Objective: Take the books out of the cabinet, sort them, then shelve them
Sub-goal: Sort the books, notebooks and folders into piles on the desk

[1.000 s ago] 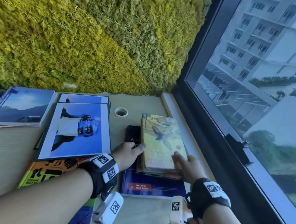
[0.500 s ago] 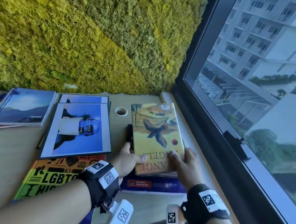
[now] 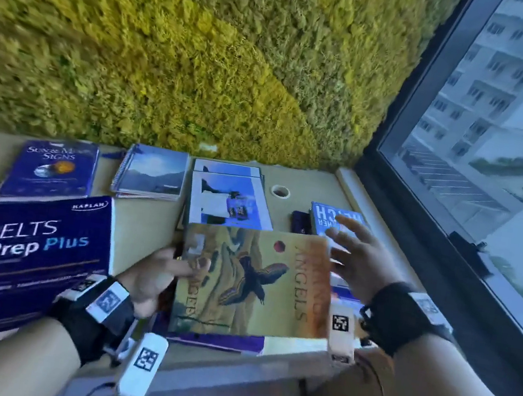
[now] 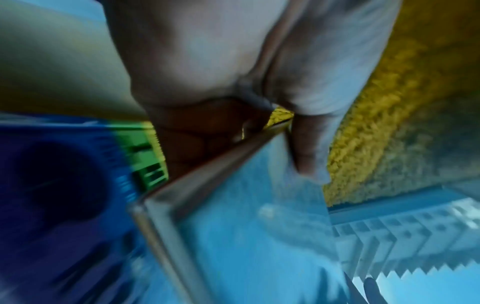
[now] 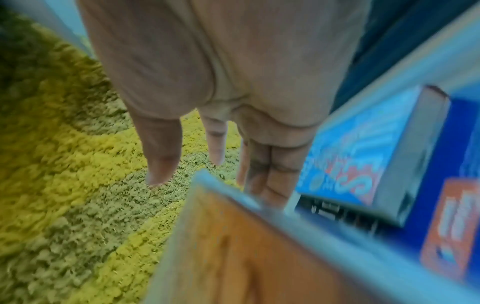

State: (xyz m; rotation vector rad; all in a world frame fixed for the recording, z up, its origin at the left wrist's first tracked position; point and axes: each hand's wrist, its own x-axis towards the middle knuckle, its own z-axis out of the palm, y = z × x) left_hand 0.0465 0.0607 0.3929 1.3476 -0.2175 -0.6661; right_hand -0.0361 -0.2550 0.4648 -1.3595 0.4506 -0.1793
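A person is sorting books on a pale wooden desk (image 3: 146,235) set against a wall of yellow-green moss (image 3: 173,49), with a large window (image 3: 500,132) on the right.

A second ago both hands were pressing the sides of a yellow paperback lying on top of a small pile by the window. Now the left hand (image 3: 156,278) is gripping that paperback, its cover reading "Angels" (image 3: 254,281), with the thumb on the cover and the fingers curled underneath; it is carrying the book, lifted and turned sideways, toward the person and to the left. The right hand (image 3: 355,262) is letting go: its fingers are spread and straight, holding nothing, hovering just beside the book's right edge.

Lifting the paperback is uncovering a light blue book (image 3: 334,220) that was beneath it, beside a dark book (image 3: 299,222). This probably means the person is reassigning the paperback to another pile, so sorting is under way and shelving has not begun.

Other books are lying flat across the desk: a thick navy "IELTS Prep Plus" (image 3: 36,262) at near left, a blue "Sun & Moon Signs" (image 3: 50,169) behind it, a spiral notebook (image 3: 152,171) with a mountain photo, and two blue-and-white booklets (image 3: 229,200) in the middle. A round cable hole (image 3: 280,191) is sitting near the wall.

Free desk space is scarce, so the paperback will likely have to land on another book. Both wrist views are blurring with motion.
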